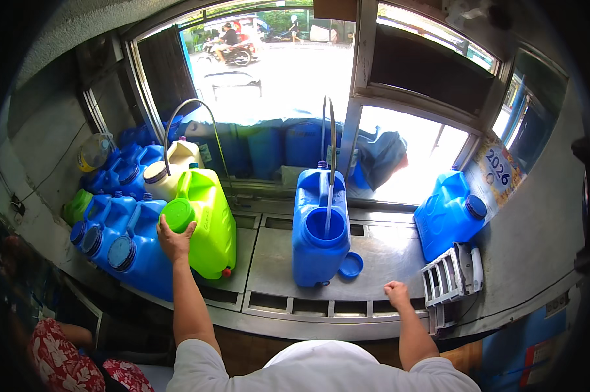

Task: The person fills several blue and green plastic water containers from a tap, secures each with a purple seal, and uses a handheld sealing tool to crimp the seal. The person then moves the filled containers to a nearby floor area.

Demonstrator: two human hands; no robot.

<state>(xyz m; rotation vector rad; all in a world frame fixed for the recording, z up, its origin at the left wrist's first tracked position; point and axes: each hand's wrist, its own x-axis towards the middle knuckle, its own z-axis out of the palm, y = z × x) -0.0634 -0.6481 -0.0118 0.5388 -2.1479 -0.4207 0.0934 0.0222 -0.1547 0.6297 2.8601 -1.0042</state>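
My left hand (176, 241) grips the green screw cap (178, 215) on a lime-green plastic water jug (210, 225), which stands upright on the steel counter. My right hand (397, 293), its fingers curled, hovers over the counter's front edge and appears to hold nothing. Between my hands stands a blue water jug (314, 264) with its wide mouth uncovered. Water runs into that mouth from a curved metal spout (332, 142). A loose blue cap (351, 265) lies on the counter just right of this jug. Another curved spout (193, 101) arches behind the green jug.
Several capped blue jugs (145, 245) and a cream jug (182, 154) crowd the left side. At right, a capped blue jug (442, 215) stands behind a white slatted appliance (444, 277). Windows line the back. A person in red floral clothing (62, 357) is at lower left.
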